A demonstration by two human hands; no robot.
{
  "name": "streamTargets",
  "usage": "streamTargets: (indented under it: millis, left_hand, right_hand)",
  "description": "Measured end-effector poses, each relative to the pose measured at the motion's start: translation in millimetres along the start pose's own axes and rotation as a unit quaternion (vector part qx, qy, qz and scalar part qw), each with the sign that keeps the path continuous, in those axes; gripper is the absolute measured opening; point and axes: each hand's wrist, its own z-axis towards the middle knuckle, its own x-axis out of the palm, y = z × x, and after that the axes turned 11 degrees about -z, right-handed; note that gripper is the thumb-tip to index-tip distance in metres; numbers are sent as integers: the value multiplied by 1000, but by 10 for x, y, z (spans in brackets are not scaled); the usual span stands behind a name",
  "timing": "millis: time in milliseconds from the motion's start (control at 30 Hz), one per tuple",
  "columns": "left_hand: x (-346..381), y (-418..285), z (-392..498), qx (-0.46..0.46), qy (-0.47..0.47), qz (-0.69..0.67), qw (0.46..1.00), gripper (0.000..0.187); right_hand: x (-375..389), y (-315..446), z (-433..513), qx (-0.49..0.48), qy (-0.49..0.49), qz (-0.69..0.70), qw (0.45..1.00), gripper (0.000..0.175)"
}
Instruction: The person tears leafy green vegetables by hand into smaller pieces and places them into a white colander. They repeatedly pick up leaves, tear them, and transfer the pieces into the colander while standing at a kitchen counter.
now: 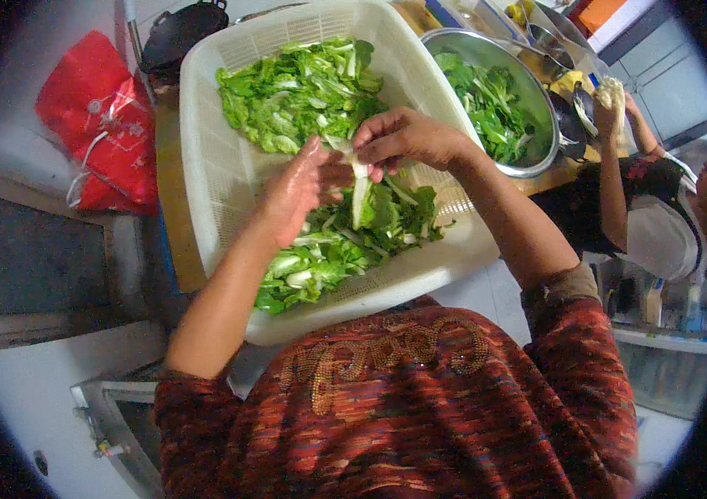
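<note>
A large off-white plastic basket (210,187) with perforated sides sits before me, holding separate heaps of cut leafy greens. The far heap of greens (303,87) looks paler; a near heap (322,265) lies towards my body, with darker leaves to its right. Above the basket's middle, my right hand (403,140) pinches a pale leaf stalk (360,196) between thumb and fingers. My left hand (300,190) is beside the stalk, thumb raised and fingers apart and slightly blurred. Whether its fingertips touch the stalk is hard to see.
Right of the basket stands a metal bowl (550,140) of greens. Beyond it, a person (659,218) holds up a pale bundle (611,96). A red bag (101,131) lies at the left, and a black pan (182,37) is at the back left.
</note>
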Motion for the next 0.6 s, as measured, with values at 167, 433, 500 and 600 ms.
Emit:
streamTargets:
  millis: [167,433,500,600]
  left_hand:
    - [40,-67,-27,-119,80,-57,988,78]
    - [12,-28,-28,-144,113,-86,979,62]
    - [11,-7,-46,-144,109,-94,979,51]
    - [22,-14,-65,-118,107,-92,983,38]
  right_hand:
    - [32,141,27,8,-56,35,998,12]
    - [68,-169,150,38,-176,110,977,14]
    - [128,-211,167,33,-181,130,974,16]
    - [205,-248,177,34,-182,172,968,20]
